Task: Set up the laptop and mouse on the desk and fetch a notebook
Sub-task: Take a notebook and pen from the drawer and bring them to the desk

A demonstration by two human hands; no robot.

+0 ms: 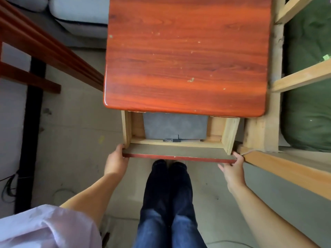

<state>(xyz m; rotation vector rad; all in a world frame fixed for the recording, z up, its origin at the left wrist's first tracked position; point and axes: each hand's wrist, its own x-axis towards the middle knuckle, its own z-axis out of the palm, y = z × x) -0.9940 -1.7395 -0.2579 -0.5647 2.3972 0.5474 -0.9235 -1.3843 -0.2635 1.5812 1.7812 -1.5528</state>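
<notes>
A glossy red-orange wood grain with darker streaks and small pale flecks is shown on the desk top [186, 56]. The drawer [179, 154] below it is made of pale yellow wood with a dark red front edge, and a flat grey laptop [175, 126] is seen inside. At the lower centre, blue jeans [170, 221] are worn; at the lower left, a pale lilac sleeve [44, 228]. At the right, a green bundle [308, 104] is framed by light wood.

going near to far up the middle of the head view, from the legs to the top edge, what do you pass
Jeans legs → dark shoes → drawer front panel → small dark tool inside the open drawer → grey flat item → red-brown desk top
</notes>
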